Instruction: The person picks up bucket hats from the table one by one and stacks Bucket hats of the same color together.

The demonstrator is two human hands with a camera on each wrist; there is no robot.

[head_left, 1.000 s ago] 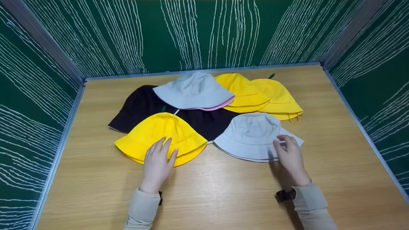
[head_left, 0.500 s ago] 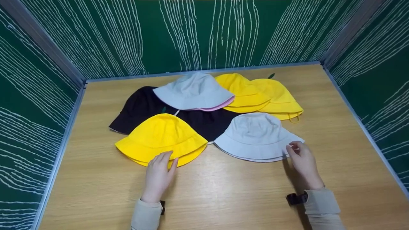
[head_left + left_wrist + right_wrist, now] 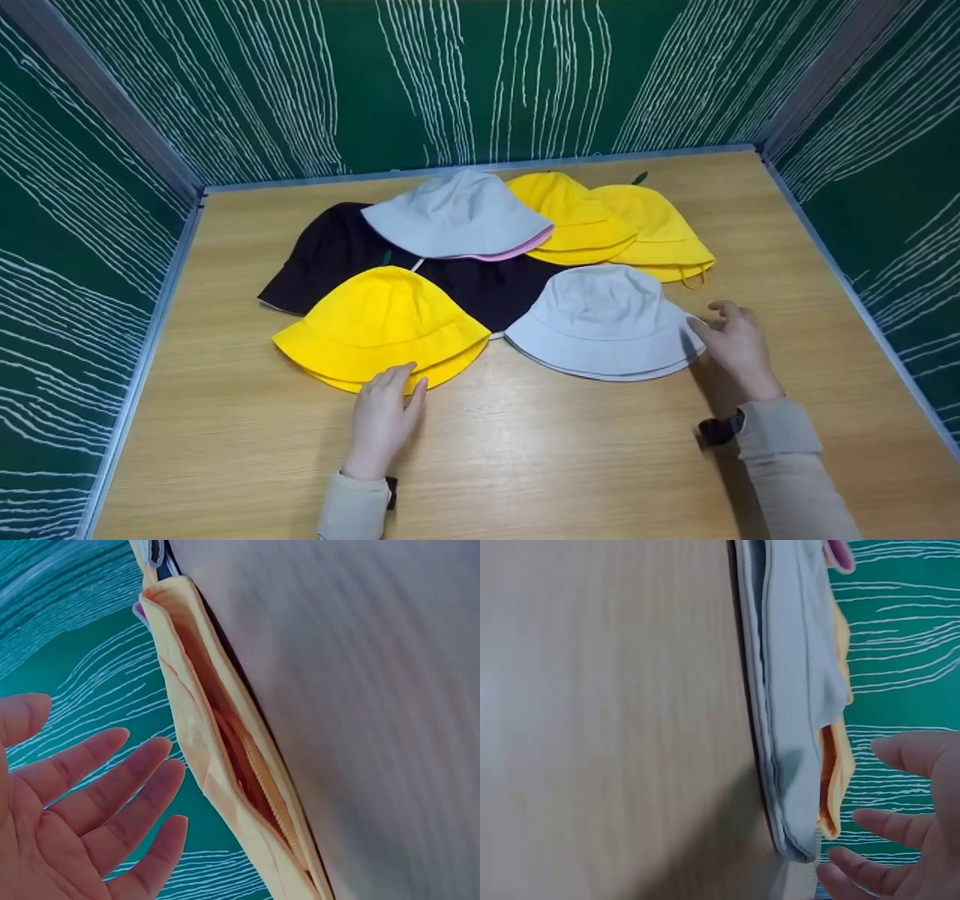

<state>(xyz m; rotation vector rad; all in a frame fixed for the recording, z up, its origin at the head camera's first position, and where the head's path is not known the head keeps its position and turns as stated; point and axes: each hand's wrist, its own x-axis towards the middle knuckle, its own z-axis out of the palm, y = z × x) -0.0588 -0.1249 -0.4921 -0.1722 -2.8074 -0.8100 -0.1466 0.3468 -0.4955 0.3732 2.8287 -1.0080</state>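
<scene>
A yellow bucket hat (image 3: 382,319) lies at the front left of a spread of hats. My left hand (image 3: 386,416) is at its front brim, fingers relaxed and holding nothing. In the left wrist view those fingers (image 3: 120,772) are spread beside the yellow brim (image 3: 217,757), whose inside shows between two layers. At the front right lies a light grey bucket hat (image 3: 600,322). My right hand (image 3: 739,352) is at its right brim end, which it partly covers in the head view. The right wrist view has its loosely bent fingers (image 3: 889,825) beside the grey brim (image 3: 787,697), gripping nothing.
Behind lie black hats (image 3: 322,262), a light grey hat with a pink underside (image 3: 457,217), and two yellow hats (image 3: 566,217), partly overlapping. Green walls with white streaks (image 3: 480,82) enclose the wooden table (image 3: 510,457) on three sides.
My right hand has moved right along the grey hat's brim, out to its end. My left hand has drawn back toward me from over the yellow hat to its front brim.
</scene>
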